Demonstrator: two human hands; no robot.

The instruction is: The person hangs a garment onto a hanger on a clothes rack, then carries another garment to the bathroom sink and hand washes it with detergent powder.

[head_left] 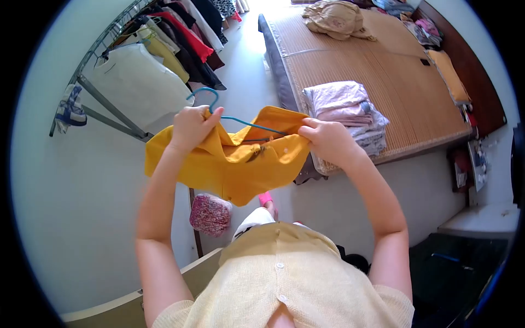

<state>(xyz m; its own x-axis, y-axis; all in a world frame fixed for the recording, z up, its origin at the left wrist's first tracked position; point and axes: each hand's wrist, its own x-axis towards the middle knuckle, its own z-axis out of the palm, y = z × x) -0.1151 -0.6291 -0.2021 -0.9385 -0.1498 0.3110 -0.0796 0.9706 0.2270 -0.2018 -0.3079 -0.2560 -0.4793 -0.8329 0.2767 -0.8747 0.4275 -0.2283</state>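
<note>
A yellow garment (232, 169) with a collar and front opening hangs between my two hands, partly on a teal clothes hanger (249, 123). My left hand (192, 128) is closed on the garment's left side, with the thumb near the base of the hanger's hook. Over on the other side, my right hand (328, 141) pinches the cloth by the collar, at the far end of the hanger. The hanger's right end disappears inside the garment, and its left arm is hidden by my left hand and the cloth.
A clothes rack (112, 117) with several hung garments stands at the left. To the right is a bed (355, 60) with a woven mat, folded pink clothes (342, 104) and a beige garment (333, 19). A pink patterned stool (211, 214) sits on the floor near my feet.
</note>
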